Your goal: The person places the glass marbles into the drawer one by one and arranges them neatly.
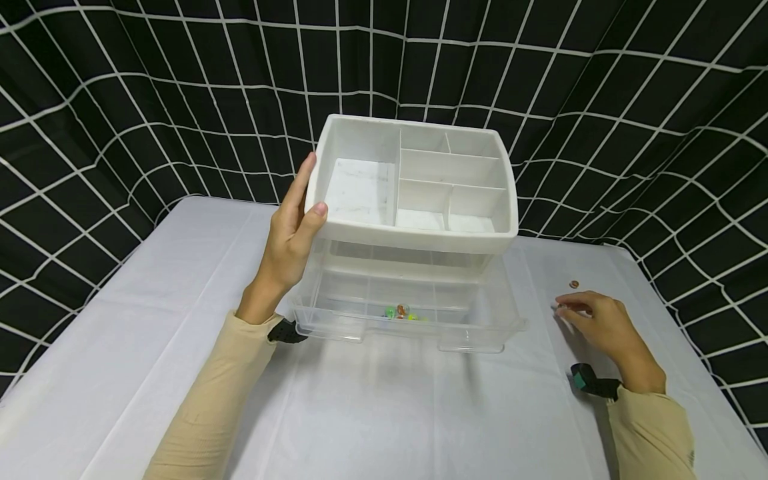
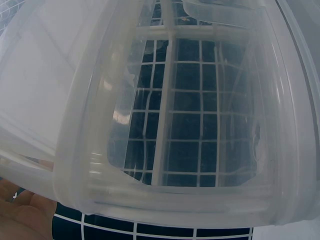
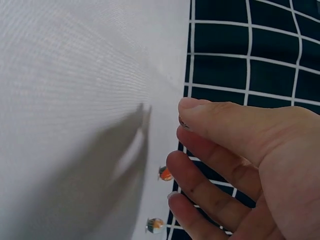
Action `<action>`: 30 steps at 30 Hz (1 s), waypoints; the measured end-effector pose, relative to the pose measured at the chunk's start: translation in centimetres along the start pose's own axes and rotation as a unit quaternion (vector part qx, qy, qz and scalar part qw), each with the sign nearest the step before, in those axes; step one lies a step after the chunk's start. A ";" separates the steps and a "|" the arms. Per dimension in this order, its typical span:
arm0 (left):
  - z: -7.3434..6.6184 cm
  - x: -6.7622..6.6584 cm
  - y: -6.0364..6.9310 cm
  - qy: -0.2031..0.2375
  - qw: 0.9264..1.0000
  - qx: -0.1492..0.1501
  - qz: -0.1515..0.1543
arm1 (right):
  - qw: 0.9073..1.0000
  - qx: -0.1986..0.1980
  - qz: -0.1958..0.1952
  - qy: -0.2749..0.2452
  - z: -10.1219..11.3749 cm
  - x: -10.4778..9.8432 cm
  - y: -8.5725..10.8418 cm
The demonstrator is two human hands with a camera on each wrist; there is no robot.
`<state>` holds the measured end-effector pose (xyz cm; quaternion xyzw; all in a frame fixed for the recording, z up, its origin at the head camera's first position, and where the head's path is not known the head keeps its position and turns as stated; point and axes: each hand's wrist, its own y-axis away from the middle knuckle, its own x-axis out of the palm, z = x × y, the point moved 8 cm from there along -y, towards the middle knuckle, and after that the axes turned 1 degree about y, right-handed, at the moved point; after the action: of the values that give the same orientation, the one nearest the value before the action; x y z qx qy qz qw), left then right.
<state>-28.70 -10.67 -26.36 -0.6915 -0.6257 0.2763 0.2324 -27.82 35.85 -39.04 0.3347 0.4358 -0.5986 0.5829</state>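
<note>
A white organizer box (image 1: 414, 235) with divided top compartments stands mid-table, its clear plastic drawer (image 1: 480, 313) pulled out at the front. Several glass marbles (image 1: 402, 311), green, orange and yellow, lie in that drawer. My left hand (image 1: 288, 247) grips the box's left upper edge, thumb over the rim and fingers along the side. On the right, my right hand (image 1: 600, 327) pinches a small marble (image 3: 183, 122) between thumb and index finger, mostly covered by the fingertips. Beyond it, an orange marble (image 3: 165, 173) and a clear-and-orange marble (image 3: 155, 225) show in the right wrist view.
A white cloth (image 1: 384, 407) covers the table. Black fabric with a white grid (image 1: 240, 87) hangs behind and along both sides. The drawer's clear front with its handle tabs (image 1: 471, 345) juts toward the near side.
</note>
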 end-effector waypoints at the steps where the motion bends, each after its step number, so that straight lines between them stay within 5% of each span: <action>1: 0.0 0.0 0.0 0.001 1.000 0.000 0.000 | 1.000 -0.002 0.000 0.001 0.1 -0.1 0.0; 16: 0.1 0.0 0.0 0.005 1.000 -0.005 0.002 | 0.998 -0.049 -0.025 -0.009 1.6 -1.4 0.1; 30: 0.1 0.0 0.0 0.008 1.000 -0.002 0.002 | 0.999 -0.051 -0.017 -0.008 2.8 -2.2 0.2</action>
<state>-28.81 -10.65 -26.44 -0.6955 -0.6227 0.2699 0.2358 -27.15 34.19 -36.00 0.2923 0.4672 -0.5876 0.5925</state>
